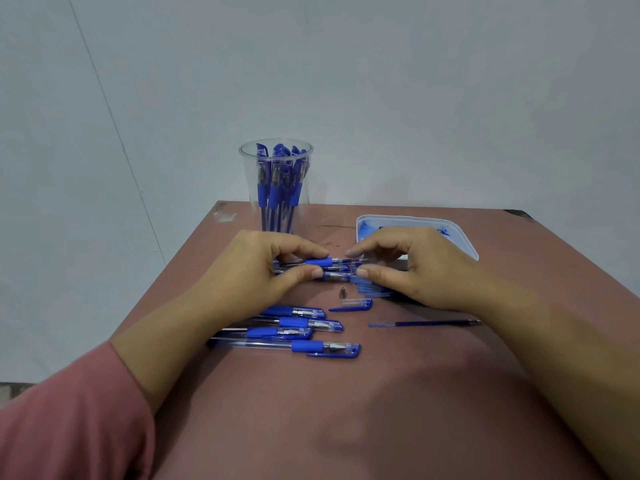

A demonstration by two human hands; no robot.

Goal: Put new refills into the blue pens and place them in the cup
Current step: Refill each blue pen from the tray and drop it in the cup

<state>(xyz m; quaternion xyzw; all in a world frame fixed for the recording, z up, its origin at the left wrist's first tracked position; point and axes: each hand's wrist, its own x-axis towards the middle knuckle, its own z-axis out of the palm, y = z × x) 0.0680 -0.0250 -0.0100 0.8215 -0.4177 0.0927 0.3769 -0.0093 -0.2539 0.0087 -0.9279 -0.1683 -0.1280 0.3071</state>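
Blue pen [322, 261] just in front of cup [303, 209], pinched at grip by left hand [256, 268], at tip end by right hand [408, 268]; loose refill [426, 323] farther from cup.

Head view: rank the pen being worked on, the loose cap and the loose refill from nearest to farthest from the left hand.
1. The pen: pinched in the grip of the left hand.
2. The loose cap: lying just right of that hand, towards the person.
3. The loose refill: farther right again, on its own.
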